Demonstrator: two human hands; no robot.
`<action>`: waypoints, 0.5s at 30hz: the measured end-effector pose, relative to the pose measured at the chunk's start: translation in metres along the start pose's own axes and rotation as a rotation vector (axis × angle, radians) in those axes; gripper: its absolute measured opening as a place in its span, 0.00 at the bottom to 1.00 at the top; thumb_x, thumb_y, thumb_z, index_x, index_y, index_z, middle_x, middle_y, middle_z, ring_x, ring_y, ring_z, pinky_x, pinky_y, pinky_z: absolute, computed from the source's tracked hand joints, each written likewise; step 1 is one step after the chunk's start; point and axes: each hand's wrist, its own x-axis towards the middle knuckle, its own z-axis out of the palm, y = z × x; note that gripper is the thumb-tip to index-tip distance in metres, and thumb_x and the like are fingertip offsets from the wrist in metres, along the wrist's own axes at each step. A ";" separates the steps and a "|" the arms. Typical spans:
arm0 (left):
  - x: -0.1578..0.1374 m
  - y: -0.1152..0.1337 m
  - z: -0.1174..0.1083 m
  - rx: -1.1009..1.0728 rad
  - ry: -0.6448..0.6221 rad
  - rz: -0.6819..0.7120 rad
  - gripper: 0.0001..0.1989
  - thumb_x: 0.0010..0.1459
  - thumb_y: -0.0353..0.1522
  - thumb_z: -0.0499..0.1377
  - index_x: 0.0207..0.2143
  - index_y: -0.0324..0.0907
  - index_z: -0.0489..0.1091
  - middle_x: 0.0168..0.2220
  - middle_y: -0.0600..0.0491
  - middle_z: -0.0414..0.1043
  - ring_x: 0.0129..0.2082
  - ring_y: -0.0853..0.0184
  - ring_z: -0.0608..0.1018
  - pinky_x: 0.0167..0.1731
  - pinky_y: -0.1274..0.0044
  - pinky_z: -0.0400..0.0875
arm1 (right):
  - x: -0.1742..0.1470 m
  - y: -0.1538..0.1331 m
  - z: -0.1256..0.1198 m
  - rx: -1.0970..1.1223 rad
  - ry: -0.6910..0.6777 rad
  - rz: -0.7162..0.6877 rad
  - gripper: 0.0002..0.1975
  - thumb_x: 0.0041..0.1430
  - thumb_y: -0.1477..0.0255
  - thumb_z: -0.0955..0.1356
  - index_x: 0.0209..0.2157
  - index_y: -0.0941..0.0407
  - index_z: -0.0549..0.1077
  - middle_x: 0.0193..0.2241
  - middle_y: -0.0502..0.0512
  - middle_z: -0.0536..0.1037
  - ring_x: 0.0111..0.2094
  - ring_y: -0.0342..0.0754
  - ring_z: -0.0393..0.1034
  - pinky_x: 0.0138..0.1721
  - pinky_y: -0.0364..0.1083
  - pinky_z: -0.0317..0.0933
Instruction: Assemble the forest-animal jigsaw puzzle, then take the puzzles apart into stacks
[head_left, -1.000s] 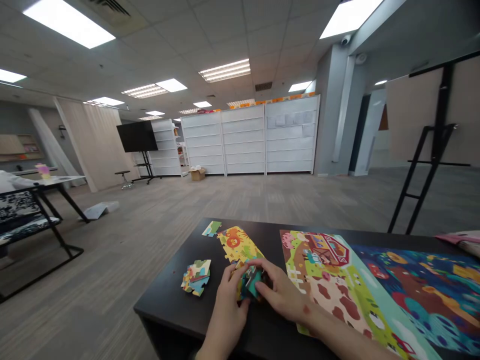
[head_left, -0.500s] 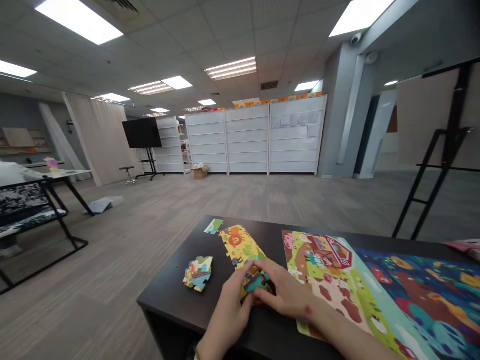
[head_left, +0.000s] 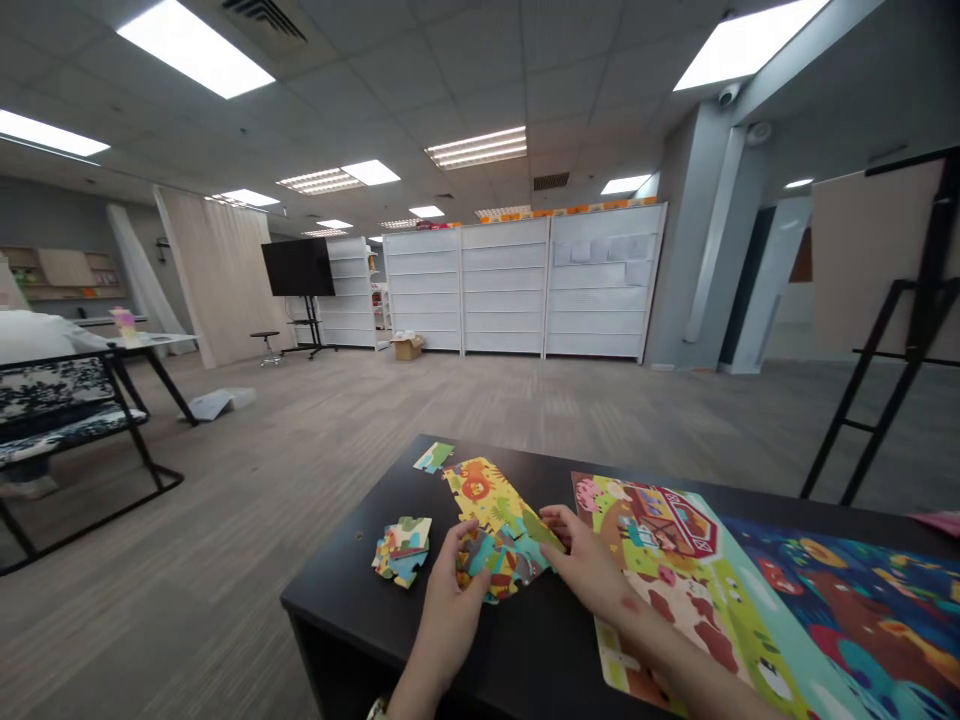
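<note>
A partly joined jigsaw puzzle (head_left: 480,487), yellow with a lion at its far end, lies on the dark table. At its near end is a teal and green section of puzzle pieces (head_left: 502,562). My left hand (head_left: 448,600) curls round the left side of this section, thumb and fingers closed on the piece there. Thumb and fingertips of my right hand (head_left: 589,570) close on the green edge piece at the section's right side. A small stack of loose puzzle pieces (head_left: 403,550) sits left of my left hand. Another green and blue puzzle piece (head_left: 434,457) lies near the far left corner.
To the right lie a farm puzzle (head_left: 667,580) with a cow and barn, and a dark blue puzzle (head_left: 862,590). The table (head_left: 337,590) ends at a left edge close by. Beyond are a black easel stand (head_left: 892,400), white shelving (head_left: 502,290) and a bench (head_left: 67,400).
My hands have moved apart from their close cupping, uncovering the teal section between them. My right hand has shifted right to the section's edge. The view has tilted up slightly.
</note>
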 end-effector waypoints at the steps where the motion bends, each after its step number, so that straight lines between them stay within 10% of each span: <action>1: 0.000 0.000 0.001 -0.051 -0.003 -0.020 0.26 0.55 0.32 0.64 0.57 0.43 0.65 0.55 0.44 0.70 0.55 0.54 0.74 0.53 0.67 0.71 | 0.003 0.004 -0.001 0.081 0.015 0.022 0.18 0.52 0.71 0.65 0.46 0.54 0.68 0.43 0.55 0.75 0.39 0.50 0.74 0.42 0.49 0.67; 15: 0.004 -0.005 0.006 -0.344 0.058 -0.289 0.40 0.48 0.33 0.69 0.61 0.51 0.54 0.53 0.45 0.66 0.39 0.60 0.81 0.37 0.70 0.78 | 0.016 0.019 -0.008 0.369 0.337 0.082 0.18 0.44 0.70 0.64 0.40 0.54 0.70 0.34 0.53 0.72 0.35 0.50 0.70 0.36 0.48 0.65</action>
